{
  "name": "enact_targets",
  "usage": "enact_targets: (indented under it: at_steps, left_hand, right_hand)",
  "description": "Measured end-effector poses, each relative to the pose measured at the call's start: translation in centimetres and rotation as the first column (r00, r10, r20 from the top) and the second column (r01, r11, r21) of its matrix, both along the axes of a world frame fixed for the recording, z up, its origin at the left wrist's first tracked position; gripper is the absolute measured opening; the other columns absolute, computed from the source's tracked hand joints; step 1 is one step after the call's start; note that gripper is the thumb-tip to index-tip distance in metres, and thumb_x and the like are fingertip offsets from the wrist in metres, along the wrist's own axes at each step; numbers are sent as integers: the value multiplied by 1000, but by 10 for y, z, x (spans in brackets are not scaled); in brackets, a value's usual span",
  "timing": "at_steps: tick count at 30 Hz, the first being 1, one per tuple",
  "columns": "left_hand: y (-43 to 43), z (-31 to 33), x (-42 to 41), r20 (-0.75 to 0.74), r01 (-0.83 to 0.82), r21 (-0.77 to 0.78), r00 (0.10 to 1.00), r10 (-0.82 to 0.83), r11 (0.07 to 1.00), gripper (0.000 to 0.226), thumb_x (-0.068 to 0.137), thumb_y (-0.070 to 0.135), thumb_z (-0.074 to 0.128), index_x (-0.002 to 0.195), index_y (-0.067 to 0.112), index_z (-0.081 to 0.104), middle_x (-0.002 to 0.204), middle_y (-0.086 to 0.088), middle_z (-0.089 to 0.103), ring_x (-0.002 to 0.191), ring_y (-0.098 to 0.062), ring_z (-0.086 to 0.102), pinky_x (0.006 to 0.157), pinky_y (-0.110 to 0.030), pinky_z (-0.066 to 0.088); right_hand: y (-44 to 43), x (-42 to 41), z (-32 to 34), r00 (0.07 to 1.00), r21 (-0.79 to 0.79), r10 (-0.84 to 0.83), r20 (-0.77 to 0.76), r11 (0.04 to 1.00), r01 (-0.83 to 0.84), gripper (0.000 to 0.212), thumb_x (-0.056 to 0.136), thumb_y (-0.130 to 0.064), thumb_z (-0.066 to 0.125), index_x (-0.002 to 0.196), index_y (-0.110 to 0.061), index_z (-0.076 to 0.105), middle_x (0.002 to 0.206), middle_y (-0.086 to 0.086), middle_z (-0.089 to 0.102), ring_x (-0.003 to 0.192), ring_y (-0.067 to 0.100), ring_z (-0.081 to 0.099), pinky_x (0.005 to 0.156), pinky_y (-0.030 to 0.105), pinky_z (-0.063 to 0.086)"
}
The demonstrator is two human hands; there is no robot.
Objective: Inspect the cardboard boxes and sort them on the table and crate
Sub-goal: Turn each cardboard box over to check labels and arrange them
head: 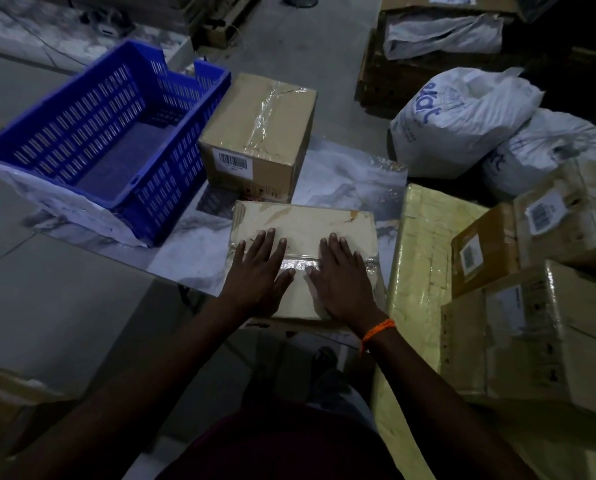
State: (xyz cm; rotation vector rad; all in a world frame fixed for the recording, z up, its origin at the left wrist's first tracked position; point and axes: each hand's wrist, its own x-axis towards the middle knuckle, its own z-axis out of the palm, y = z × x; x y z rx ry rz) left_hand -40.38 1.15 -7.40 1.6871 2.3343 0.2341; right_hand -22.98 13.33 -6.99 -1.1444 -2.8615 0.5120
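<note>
Both hands are lying flat on the taped top of the near box (303, 223) — left hand (258, 271) and right hand (341, 278) side by side, fingers straight, gripping nothing; they are probably pressing along the tape seam to check it, which suits the inspecting step. The box is resting at the table's (192, 258) near edge, directly before the person; at three o'clock from it a stack of boxes (531, 323) is waiting, likely unsorted; at twelve o'clock a second box (255, 133) with a barcode label is sitting on the table — perhaps already sorted; at ten o'clock the blue crate (165, 202) is standing open-topped, ready for boxes; white bags (462, 119) are lying at two o'clock.
</note>
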Motion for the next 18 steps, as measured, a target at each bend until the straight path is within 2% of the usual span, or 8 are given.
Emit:
enact_targets:
  at_steps: [2,4,10,14,18]
  left_hand:
    - [-19,0,8,-5,42,40,999,-41,998,75,102,62,18,162,18,17,170,-11,1,157,-28,0,123,-55,4]
    - [-43,-3,14,-15,74,48,997,-73,996,73,103,62,18,162,19,19,170,-11,3,157,-27,2,124,-54,7]
    - [-79,-9,19,-98,105,80,990,-97,991,70,105,60,18,160,18,27,168,-11,17,156,-26,15,124,-53,18]
    - [-76,-10,19,-90,96,72,992,-89,993,69,105,60,19,159,18,32,167,-10,21,155,-25,19,122,-53,21]
    - [-76,-9,17,-64,97,56,994,-93,994,72,103,63,16,159,20,29,168,-8,17,156,-24,16,123,-53,20]
  right_hand:
    - [-20,16,-1,998,-1,50,-25,999,-50,81,100,-62,19,163,-11,27,172,11,18,160,27,13,127,53,16]
    - [-38,37,-6,995,6,96,-34,995,-95,77,103,-61,24,162,-12,28,171,9,19,159,25,13,127,52,14]
    - [-58,66,-25,988,193,109,-105,977,-87,68,104,-53,39,159,-13,37,168,9,29,156,24,23,125,44,12]
    - [-57,62,-28,988,196,91,-127,978,-65,66,103,-51,42,156,-13,44,165,9,36,154,25,31,122,48,23]
    - [-54,61,-23,985,113,59,-161,993,-41,63,103,-51,37,154,-15,47,165,7,38,154,22,31,123,47,20]
